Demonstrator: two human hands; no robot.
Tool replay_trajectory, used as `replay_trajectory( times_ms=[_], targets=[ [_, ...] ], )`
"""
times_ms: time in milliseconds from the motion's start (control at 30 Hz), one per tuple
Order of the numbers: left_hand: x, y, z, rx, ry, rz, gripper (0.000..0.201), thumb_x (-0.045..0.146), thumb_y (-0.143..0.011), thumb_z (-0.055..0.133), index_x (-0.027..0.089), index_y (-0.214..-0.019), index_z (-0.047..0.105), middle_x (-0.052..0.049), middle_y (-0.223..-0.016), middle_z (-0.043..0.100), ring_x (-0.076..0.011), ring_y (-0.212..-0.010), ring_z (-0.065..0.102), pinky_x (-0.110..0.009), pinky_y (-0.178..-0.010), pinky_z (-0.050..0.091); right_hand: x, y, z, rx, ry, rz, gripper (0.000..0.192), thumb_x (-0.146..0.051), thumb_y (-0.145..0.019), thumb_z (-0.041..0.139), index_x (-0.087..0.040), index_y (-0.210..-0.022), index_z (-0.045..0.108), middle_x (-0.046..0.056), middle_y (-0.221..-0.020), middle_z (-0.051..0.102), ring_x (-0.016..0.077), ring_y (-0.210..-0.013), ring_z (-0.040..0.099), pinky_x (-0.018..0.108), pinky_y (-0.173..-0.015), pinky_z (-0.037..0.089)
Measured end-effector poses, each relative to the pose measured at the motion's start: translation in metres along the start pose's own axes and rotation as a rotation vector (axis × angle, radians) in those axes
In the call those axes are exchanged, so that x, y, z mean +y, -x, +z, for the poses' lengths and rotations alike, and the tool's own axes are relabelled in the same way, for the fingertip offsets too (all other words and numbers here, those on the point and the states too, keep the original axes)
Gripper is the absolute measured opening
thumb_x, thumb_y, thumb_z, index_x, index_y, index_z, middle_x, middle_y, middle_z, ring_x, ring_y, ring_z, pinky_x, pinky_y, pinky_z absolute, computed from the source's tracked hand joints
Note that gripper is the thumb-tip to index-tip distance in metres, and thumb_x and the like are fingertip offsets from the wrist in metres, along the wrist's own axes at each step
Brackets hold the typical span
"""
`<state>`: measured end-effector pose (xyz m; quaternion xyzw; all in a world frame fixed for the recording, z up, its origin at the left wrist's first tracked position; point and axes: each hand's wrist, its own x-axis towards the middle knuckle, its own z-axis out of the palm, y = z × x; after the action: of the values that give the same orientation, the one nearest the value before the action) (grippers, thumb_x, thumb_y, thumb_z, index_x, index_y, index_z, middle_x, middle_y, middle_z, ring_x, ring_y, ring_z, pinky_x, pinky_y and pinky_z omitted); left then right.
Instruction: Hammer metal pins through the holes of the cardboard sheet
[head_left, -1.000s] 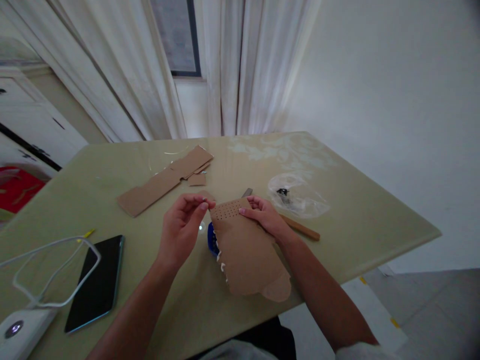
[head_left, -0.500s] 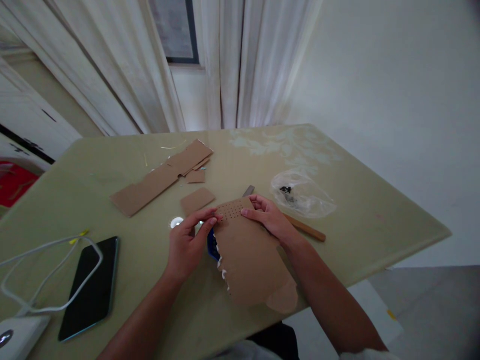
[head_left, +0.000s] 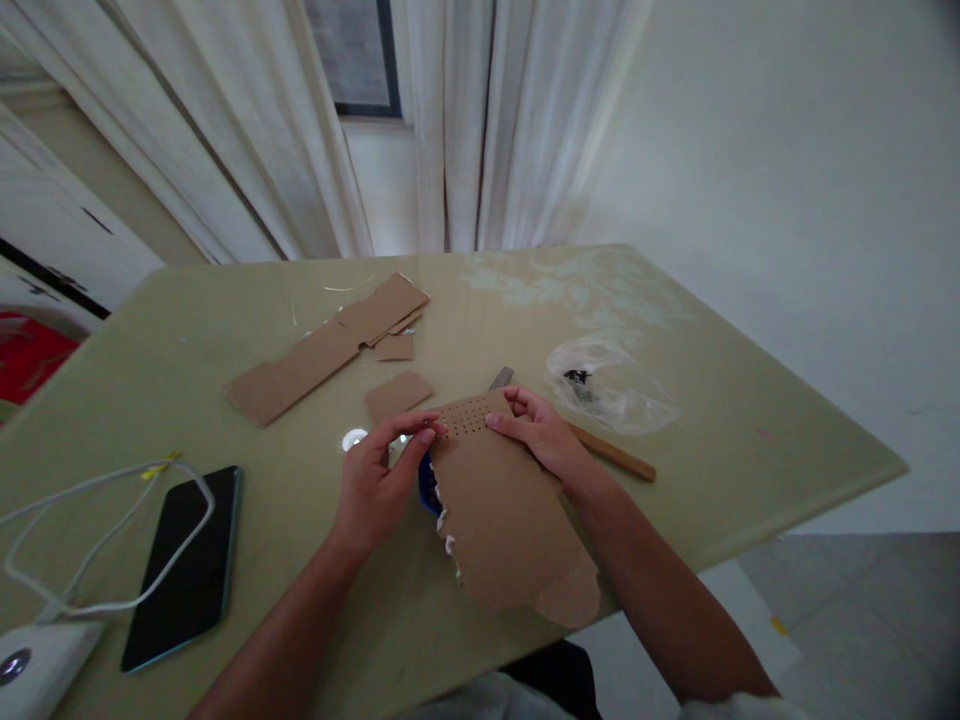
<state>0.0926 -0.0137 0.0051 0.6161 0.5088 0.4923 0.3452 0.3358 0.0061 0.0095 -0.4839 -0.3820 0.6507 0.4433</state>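
White curtains (head_left: pixel 465 120) hang before a window at the far wall, and a plain white wall closes the room on the right. Below them stands a pale olive bench (head_left: pixel 712 400) with a glossy, lightly smeared top.

At the near middle of the bench lies a brown cardboard piece (head_left: pixel 502 510) with a grid of small holes at its far end and a white frayed edge along its left side; its rounded near end overhangs the bench edge. The left hand (head_left: pixel 379 480) pinches the far left corner of this piece, fingers (head_left: pixel 420 432) narrowed on the edge. The right hand (head_left: pixel 544 435) rests on the far right corner, fingers curled and pressing it down. A blue object (head_left: pixel 426 485) shows partly under the piece, between the hands; what it is cannot be told.

Beyond the hands lie a small cardboard rectangle (head_left: pixel 397 394), a long cardboard strip (head_left: pixel 322 350) and a small white disc (head_left: pixel 352 439). Behind the right hand a wood-handled tool (head_left: pixel 611 455) lies flat, its metal tip just visible past the fingers. A clear plastic bag (head_left: pixel 607 390) with a dark item inside sits near it. At the left lie a black smartphone (head_left: pixel 184 565), a looped white cable (head_left: pixel 97 545) and a white device (head_left: pixel 34 670) at the corner.
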Motion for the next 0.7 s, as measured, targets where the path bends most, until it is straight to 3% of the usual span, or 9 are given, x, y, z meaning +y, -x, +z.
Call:
replay_trajectory(
  times_ms=[467, 700],
  targets=[
    [-0.0044, 0.0014, 0.0017, -0.031, 0.058, -0.021, 0.030, 0.047, -0.102, 0.071, 0.023, -0.119, 0.080, -0.006, -0.103, 0.084, -0.0226, -0.099, 0.078, -0.037, -0.094, 0.062, 0.0001, 0.0016, 0.0027, 0.002, -0.032, 0.017, 0.055, -0.045, -0.072, 0.098, -0.025, -0.113, 0.069, 0.006, -0.116, 0.079, 0.0205, -0.090, 0.075, 0.033, -0.080, 0.060],
    [-0.0026, 0.0010, 0.0012, -0.018, 0.052, 0.032, 0.023, 0.041, -0.101, 0.072, 0.024, -0.114, 0.080, -0.005, -0.103, 0.085, -0.0222, -0.102, 0.078, -0.038, -0.100, 0.061, 0.0010, 0.0013, 0.0035, 0.003, -0.038, 0.011, 0.055, -0.045, -0.071, 0.098, -0.024, -0.112, 0.069, 0.005, -0.114, 0.079, 0.0190, -0.088, 0.074, 0.031, -0.077, 0.058]
  ],
)
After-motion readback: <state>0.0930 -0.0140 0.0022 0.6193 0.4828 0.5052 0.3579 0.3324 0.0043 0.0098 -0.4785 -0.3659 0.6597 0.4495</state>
